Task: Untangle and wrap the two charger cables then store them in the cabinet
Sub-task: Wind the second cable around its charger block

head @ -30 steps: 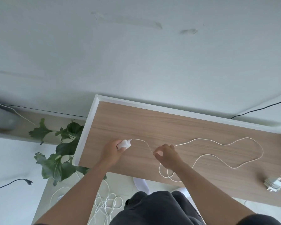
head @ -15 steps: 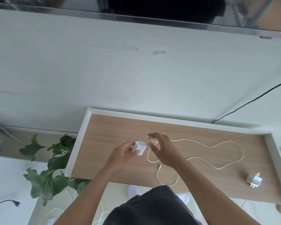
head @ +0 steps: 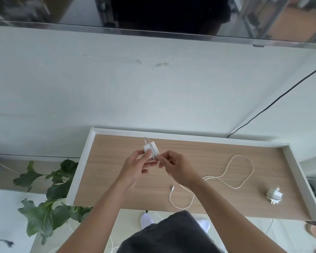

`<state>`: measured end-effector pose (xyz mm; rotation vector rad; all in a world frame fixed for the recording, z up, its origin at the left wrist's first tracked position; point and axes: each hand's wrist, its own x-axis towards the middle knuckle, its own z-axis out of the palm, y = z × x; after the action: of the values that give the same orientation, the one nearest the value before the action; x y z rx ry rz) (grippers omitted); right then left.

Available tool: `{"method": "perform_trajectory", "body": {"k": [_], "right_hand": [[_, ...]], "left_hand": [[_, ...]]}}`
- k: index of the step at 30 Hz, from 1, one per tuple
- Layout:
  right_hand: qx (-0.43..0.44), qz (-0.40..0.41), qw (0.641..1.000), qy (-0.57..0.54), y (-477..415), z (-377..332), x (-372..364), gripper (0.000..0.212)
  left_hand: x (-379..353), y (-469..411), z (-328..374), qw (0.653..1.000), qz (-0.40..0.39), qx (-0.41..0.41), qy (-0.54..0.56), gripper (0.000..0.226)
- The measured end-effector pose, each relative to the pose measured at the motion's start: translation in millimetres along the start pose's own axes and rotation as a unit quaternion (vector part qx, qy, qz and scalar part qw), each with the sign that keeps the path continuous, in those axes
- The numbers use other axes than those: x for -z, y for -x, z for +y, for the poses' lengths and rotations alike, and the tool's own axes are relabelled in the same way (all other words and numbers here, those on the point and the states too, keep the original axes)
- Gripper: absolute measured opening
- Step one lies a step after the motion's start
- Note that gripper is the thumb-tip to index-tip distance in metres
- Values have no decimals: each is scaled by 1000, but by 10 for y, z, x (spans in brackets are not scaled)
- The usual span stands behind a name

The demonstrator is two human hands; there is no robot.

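Clamped the charger block in the left hand, raised above the wooden top and nearer its back-left corner. Showed what looked like a turn of cable across the block's face. Pinched the cable just right of the block in the right hand, fingers curled, close against the block. Had the slack cable trailing rightward from that pinch, looping toward the right edge and back to a free connector near the front edge. Judged the right hand nearer the slack, so better placed to feed the next turn. Saw a second charger, already wrapped, near the front-right corner.
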<state>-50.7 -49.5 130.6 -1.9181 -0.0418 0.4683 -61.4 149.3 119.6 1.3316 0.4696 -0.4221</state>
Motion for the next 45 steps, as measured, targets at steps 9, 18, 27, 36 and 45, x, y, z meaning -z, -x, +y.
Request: {"method": "perform_trajectory", "body": {"k": [9,18,27,36,45], "right_hand": [[-42,14,999,-12,68,92,144,45],[-37,-99,994,40,63,161,482,19],[-9,-43,985,169,-112,28,694,8],[-13,11,991,133,-183,-189,476,21],[-22,8,999,34,-103,-272,136,15]], "left_hand": [[-97,25,22,994,-45,37,88,52],[-6,36,94,988,-144,50,19,37],[65,28,185,945,-215,-11,-246,26],[-19,-29,9,966,-92,-63,-234,25],[-98,-102,118,993,74,-68,-61,35]]}}
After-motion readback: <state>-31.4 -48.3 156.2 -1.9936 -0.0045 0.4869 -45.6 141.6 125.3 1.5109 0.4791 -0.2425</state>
